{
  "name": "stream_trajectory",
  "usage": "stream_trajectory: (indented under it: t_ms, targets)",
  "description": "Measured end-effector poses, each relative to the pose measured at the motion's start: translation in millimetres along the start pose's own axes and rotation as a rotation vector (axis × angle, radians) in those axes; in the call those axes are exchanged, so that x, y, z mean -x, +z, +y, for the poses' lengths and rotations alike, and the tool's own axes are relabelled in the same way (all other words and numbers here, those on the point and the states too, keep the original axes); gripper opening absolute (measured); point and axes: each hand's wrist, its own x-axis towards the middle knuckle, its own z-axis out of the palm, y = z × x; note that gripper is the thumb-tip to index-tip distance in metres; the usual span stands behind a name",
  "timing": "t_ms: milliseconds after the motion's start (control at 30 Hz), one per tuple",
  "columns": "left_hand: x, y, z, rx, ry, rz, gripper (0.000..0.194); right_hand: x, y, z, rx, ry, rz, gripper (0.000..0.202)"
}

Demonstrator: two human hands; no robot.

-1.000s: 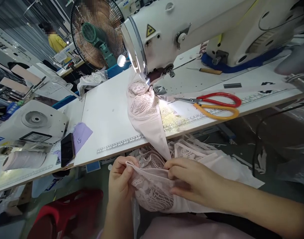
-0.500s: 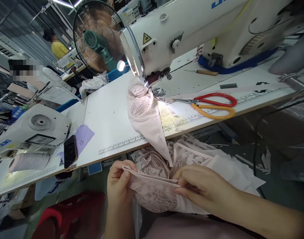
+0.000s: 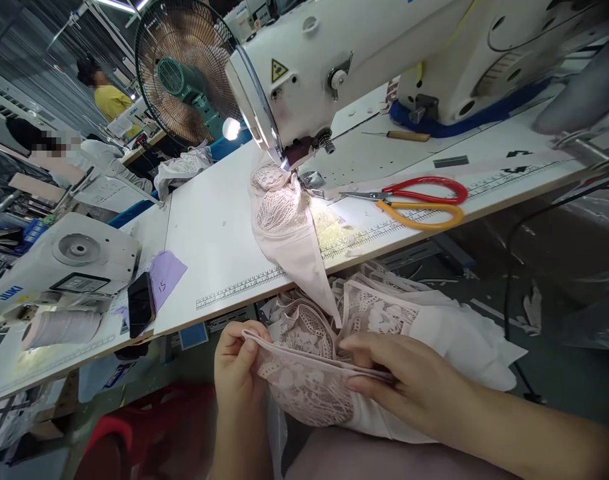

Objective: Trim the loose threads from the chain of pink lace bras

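Note:
A pale pink lace bra (image 3: 309, 397) is stretched between my hands, below the table edge. My left hand (image 3: 239, 363) pinches its top corner between thumb and fingers. Further along the folded upper edge, my right hand (image 3: 414, 383) has that edge between thumb and fingers, its index finger slightly raised. Behind lies a heap of similar lace bras (image 3: 384, 310), partly hidden by my hands. Another lace bra piece (image 3: 282, 213) rests under the needle of the sewing machine (image 3: 304, 87), its tail hanging over the table edge.
Scissors with red and orange handles (image 3: 419, 203) lie on the white table (image 3: 214, 227), near an awl with a wooden handle (image 3: 407, 136). A phone (image 3: 141, 305) sits by a purple scrap (image 3: 168, 273) at left. A large fan (image 3: 184, 73) and co-workers are behind.
My right hand's fingers have loosened and spread slightly along the bra's edge. The left hand keeps its pinch. The view has shifted a little.

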Motion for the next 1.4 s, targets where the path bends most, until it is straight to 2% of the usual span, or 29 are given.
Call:
stream_trajectory:
  t_ms: [133,267,500,667,900,1167,1300,1400]
  targets:
    - [1,-0.5,-3,-0.008,0.0,0.002,0.02,2,-1,3,-0.002,-0.107,-0.045,0.029]
    - [1,-0.7,-3,-0.023,-0.013,0.015,0.021,5,-8,8,0.081,-0.133,-0.138,0.035]
    - [0,-7.6,-7,-0.085,-0.027,0.158,0.031,25,-34,31,0.19,-0.175,-0.238,0.033]
    - [1,-17.2,-10,-0.074,-0.018,0.21,0.031,39,-54,46,0.226,-0.215,-0.228,0.044]
    - [-3,-31.4,-8,-0.069,-0.022,0.295,0.033,45,-71,55,0.225,-0.072,-0.247,0.034]
    - [-3,-42.0,-9,-0.13,-0.141,0.394,0.041,38,-81,51,0.149,0.068,-0.349,0.023]
    - [5,-42.7,-3,-0.199,-0.221,0.402,0.036,40,-83,49,0.154,0.111,-0.323,0.021]
    - [9,-36.8,3,-0.199,-0.269,0.453,0.04,43,-82,50,0.142,0.117,-0.276,0.021]
